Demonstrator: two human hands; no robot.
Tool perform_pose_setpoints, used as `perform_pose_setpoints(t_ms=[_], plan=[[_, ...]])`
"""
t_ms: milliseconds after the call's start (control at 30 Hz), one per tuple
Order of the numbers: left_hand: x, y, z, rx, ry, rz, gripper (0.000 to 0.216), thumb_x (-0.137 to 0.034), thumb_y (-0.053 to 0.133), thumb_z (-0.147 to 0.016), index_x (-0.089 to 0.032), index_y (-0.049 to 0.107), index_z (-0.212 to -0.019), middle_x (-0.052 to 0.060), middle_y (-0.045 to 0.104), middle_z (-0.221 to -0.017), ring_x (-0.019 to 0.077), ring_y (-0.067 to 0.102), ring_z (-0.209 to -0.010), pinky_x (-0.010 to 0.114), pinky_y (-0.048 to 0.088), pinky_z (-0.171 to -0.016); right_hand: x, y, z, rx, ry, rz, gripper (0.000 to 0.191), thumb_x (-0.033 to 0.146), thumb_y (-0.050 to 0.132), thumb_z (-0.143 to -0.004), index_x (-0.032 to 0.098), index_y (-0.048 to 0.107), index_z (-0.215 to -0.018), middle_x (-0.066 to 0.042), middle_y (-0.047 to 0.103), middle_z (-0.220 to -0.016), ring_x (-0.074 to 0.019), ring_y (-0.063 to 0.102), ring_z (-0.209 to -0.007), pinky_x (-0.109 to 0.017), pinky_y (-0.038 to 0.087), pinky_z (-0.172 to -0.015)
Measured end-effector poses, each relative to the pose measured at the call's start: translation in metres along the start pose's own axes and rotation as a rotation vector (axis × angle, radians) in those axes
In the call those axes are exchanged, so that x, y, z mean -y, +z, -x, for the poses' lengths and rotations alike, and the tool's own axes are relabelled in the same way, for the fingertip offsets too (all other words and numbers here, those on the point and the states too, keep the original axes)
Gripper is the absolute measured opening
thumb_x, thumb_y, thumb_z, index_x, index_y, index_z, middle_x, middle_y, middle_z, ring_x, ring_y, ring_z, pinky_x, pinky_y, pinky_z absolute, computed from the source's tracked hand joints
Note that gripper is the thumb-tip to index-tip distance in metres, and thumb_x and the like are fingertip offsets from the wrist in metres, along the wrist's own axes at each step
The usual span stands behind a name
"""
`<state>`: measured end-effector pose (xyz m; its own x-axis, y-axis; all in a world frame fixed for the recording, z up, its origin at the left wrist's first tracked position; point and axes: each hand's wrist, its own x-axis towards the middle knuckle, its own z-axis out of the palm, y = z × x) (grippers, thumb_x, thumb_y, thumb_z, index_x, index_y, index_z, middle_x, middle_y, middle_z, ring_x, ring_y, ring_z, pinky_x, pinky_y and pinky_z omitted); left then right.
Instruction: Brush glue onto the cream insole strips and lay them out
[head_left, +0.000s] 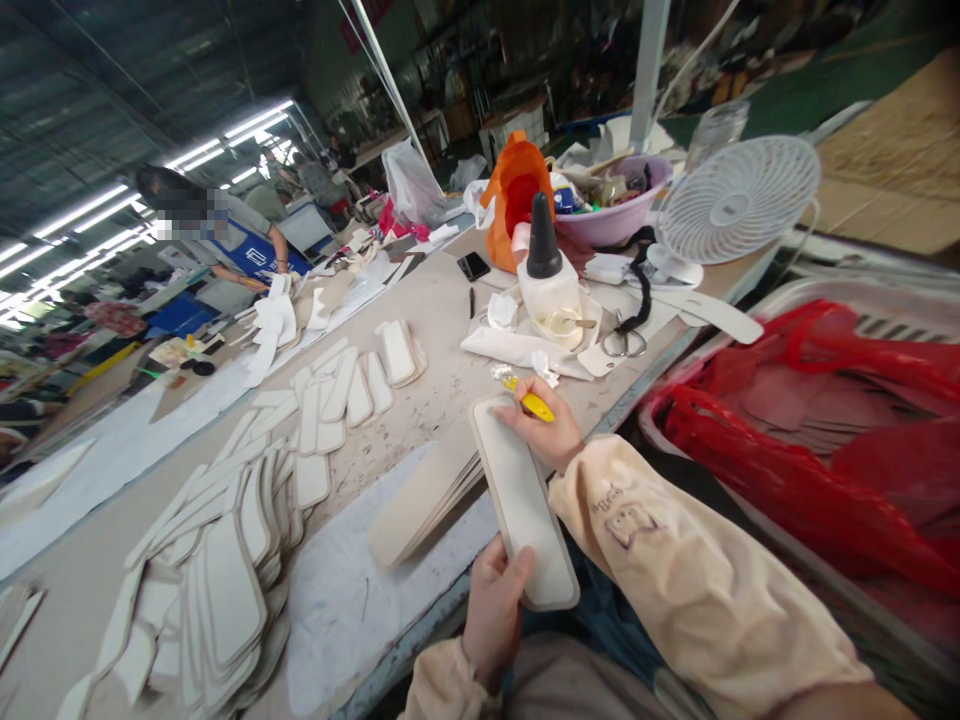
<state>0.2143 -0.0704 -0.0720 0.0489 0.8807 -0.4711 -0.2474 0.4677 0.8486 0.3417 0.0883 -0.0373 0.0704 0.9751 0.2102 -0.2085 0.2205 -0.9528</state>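
Observation:
A long pale panel with rounded corners (pixel 525 500) is tilted up in front of me, off the table. My left hand (pixel 496 598) grips its lower left edge, thumb on the face. Near its top end, my right hand (pixel 546 425) is closed around a small yellow-handled tool (pixel 537 403). The tool's pale tip points up and left; its exact kind is unclear. My right fingers also touch the panel's upper part. Just left of it, a fanned stack of similar beige panels (pixel 431 490) lies on a whitish sheet (pixel 337 590).
Loose panels (pixel 225 570) heap at left. A white bottle with black cone cap (pixel 551 285), scissors (pixel 624 340), a phone (pixel 472 265), an orange bag (pixel 510 190), a purple basin (pixel 622 215) and a fan (pixel 739 200) stand beyond. A red-lined crate (pixel 825 430) is right. A co-worker (pixel 247 235) stands far left.

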Motion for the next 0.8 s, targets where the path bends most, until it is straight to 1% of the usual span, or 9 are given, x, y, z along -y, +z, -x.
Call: perform_pose_setpoints(t_ms=[67, 167, 267, 367, 500, 567, 667, 733, 800], plan=[[0.000, -0.001, 0.000, -0.020, -0.006, -0.070, 0.036, -0.040, 0.070, -0.074, -0.013, 0.070, -0.097, 0.005, 0.069, -0.079, 0.0152, 0.058, -0.069, 0.025, 0.046, -0.065, 0.000, 0.000, 0.001, -0.007, -0.023, 0.053, 0.028, 0.034, 0.070, -0.073, 0.024, 0.044, -0.078, 0.007, 0.038, -0.061, -0.0104, 0.034, -0.055, -0.024, 0.028, -0.052], [-0.001, -0.002, 0.000, -0.075, -0.025, -0.163, 0.040, -0.046, 0.069, -0.072, -0.011, 0.071, -0.091, 0.004, 0.067, -0.071, 0.0148, 0.054, -0.063, 0.024, 0.044, -0.058, -0.001, 0.000, 0.001, -0.011, -0.046, 0.106, 0.026, 0.032, 0.069, -0.074, 0.023, 0.044, -0.078, 0.006, 0.040, -0.064, -0.0104, 0.036, -0.057, -0.024, 0.031, -0.054], [-0.001, -0.003, 0.000, -0.091, -0.018, -0.191, 0.043, -0.049, 0.070, -0.069, -0.011, 0.071, -0.089, 0.003, 0.065, -0.068, 0.0148, 0.053, -0.062, 0.024, 0.042, -0.056, -0.001, 0.000, 0.001, -0.021, -0.044, 0.107, 0.026, 0.032, 0.069, -0.074, 0.024, 0.044, -0.079, 0.007, 0.041, -0.063, -0.0103, 0.037, -0.057, -0.024, 0.031, -0.054], [-0.003, -0.003, 0.000, -0.052, -0.024, -0.152, 0.045, -0.049, 0.070, -0.070, -0.011, 0.071, -0.092, 0.004, 0.066, -0.070, 0.0145, 0.052, -0.061, 0.024, 0.042, -0.055, -0.001, -0.001, 0.001, -0.039, -0.037, 0.083, 0.027, 0.035, 0.069, -0.074, 0.024, 0.044, -0.079, 0.008, 0.038, -0.060, -0.0104, 0.035, -0.054, -0.024, 0.030, -0.051], [-0.008, 0.004, -0.003, 0.010, 0.028, -0.009, 0.045, -0.047, 0.068, -0.073, -0.011, 0.069, -0.100, 0.007, 0.067, -0.077, 0.0161, 0.055, -0.066, 0.026, 0.044, -0.062, -0.001, 0.001, 0.004, -0.041, -0.038, 0.072, 0.029, 0.038, 0.069, -0.075, 0.024, 0.044, -0.078, 0.008, 0.039, -0.060, -0.0104, 0.036, -0.054, -0.024, 0.031, -0.052], [-0.010, 0.009, -0.006, 0.008, 0.050, 0.036, 0.045, -0.049, 0.068, -0.073, -0.012, 0.069, -0.099, 0.007, 0.068, -0.078, 0.0166, 0.056, -0.066, 0.027, 0.044, -0.063, -0.002, 0.003, 0.007, -0.035, -0.034, 0.082, 0.029, 0.039, 0.069, -0.076, 0.024, 0.044, -0.078, 0.008, 0.038, -0.061, -0.0104, 0.035, -0.054, -0.024, 0.030, -0.051], [-0.014, 0.016, -0.014, -0.037, 0.081, 0.039, 0.048, -0.054, 0.068, -0.072, -0.012, 0.070, -0.095, 0.007, 0.067, -0.073, 0.0155, 0.054, -0.060, 0.026, 0.041, -0.059, -0.004, 0.003, 0.009, -0.027, -0.022, 0.092, 0.031, 0.040, 0.071, -0.074, 0.024, 0.045, -0.078, 0.008, 0.037, -0.060, -0.0102, 0.034, -0.051, -0.024, 0.029, -0.048], [-0.017, 0.017, -0.018, -0.071, 0.105, 0.031, 0.051, -0.057, 0.069, -0.069, -0.011, 0.072, -0.092, 0.007, 0.066, -0.069, 0.0149, 0.052, -0.058, 0.026, 0.038, -0.056, -0.006, 0.002, 0.008, -0.038, -0.019, 0.089, 0.031, 0.041, 0.072, -0.072, 0.024, 0.046, -0.077, 0.007, 0.039, -0.060, -0.0105, 0.036, -0.051, -0.024, 0.031, -0.047], [-0.021, 0.014, -0.019, -0.053, 0.105, 0.044, 0.053, -0.059, 0.071, -0.065, -0.011, 0.073, -0.087, 0.007, 0.066, -0.066, 0.0148, 0.051, -0.056, 0.026, 0.036, -0.055, -0.007, 0.000, 0.006, -0.071, -0.028, 0.074, 0.031, 0.041, 0.074, -0.071, 0.025, 0.048, -0.078, 0.006, 0.044, -0.062, -0.0113, 0.041, -0.052, -0.024, 0.035, -0.048]])
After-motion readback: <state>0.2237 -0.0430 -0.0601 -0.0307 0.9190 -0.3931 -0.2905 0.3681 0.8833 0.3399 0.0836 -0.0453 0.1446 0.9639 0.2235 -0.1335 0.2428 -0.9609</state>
